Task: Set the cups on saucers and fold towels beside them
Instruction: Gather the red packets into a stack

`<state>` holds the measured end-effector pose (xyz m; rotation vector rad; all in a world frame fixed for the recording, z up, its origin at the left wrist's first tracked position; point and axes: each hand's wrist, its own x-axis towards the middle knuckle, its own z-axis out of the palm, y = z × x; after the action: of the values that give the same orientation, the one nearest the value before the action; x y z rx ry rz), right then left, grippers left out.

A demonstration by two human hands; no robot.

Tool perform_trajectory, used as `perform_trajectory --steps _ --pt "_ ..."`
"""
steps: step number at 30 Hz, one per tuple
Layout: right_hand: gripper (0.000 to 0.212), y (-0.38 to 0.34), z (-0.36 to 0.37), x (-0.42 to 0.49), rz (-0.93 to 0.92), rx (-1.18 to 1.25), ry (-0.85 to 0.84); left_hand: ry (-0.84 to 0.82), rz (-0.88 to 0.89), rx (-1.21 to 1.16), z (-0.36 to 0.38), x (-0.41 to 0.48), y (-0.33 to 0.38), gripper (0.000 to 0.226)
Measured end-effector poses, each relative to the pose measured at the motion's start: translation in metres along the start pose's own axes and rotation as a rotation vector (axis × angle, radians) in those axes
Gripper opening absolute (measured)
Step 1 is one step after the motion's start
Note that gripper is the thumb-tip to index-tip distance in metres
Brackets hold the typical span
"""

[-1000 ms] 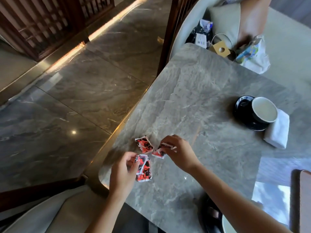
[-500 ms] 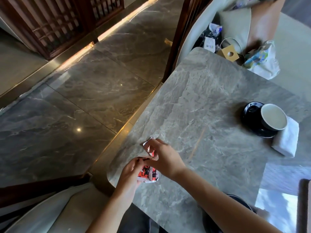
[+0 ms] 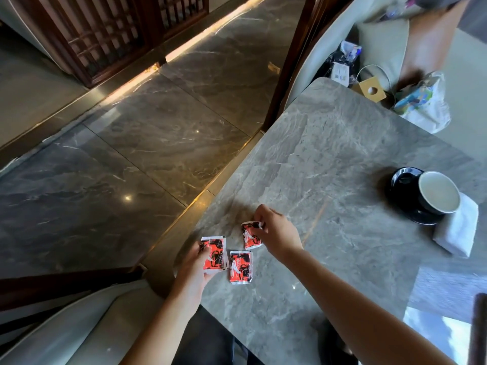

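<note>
From the head view we look down on a grey veined marble table (image 3: 329,154). Near its front left corner our left hand (image 3: 195,267) grips a red, black and white foil sachet (image 3: 213,252) by its lower left edge, fingers curled under it and thumb on top. Just beside it, a second sachet of the same print (image 3: 239,267) lies flat on the marble, with neither hand on it. Our right hand (image 3: 276,233) pinches the top corner of a third matching sachet (image 3: 249,237) between curled fingertips and thumb.

Well apart, towards the right edge, we see a dark cup with a white inside (image 3: 437,192) standing upright on a glossy black saucer (image 3: 403,180). A folded white towel (image 3: 458,230) lies on the table touching the saucer's right side.

Beyond the far edge, a white printed plastic bag (image 3: 424,101) and a small tan box with a round hole (image 3: 369,89) rest on a cream upholstered seat (image 3: 382,43).
</note>
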<state>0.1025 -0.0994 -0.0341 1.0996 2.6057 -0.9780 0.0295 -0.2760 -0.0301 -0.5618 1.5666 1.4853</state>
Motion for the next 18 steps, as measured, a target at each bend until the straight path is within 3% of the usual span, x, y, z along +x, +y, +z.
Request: perform_trajectory --steps 2,4,6,9,15,16,18 --pt "0.014 0.0 -0.009 -0.001 0.033 0.148 -0.027 0.11 0.004 0.042 0.002 0.006 -0.003 0.024" --pt "0.014 -0.002 -0.021 -0.004 0.034 0.447 -0.205 0.166 -0.022 0.044 0.005 0.009 -0.004 0.018" --pt "0.019 -0.008 -0.029 -0.011 0.044 0.764 -0.418 0.121 -0.117 -0.035 0.012 0.011 -0.003 0.021" --pt "0.022 -0.025 -0.025 -0.022 0.03 0.839 -0.522 -0.007 -0.214 -0.124 0.02 0.014 -0.005 0.036" --pt "0.012 -0.036 -0.003 -0.032 0.08 0.81 -0.274 -0.096 -0.087 0.008 0.016 0.007 -0.016 0.028" --pt "0.011 -0.031 -0.001 -0.033 0.064 0.723 -0.181 -0.06 -0.096 -0.001 0.014 0.006 -0.014 0.029" --pt "0.017 -0.019 0.003 -0.036 0.002 0.32 -0.041 0.01 -0.095 -0.022 0.011 0.005 -0.011 0.03"
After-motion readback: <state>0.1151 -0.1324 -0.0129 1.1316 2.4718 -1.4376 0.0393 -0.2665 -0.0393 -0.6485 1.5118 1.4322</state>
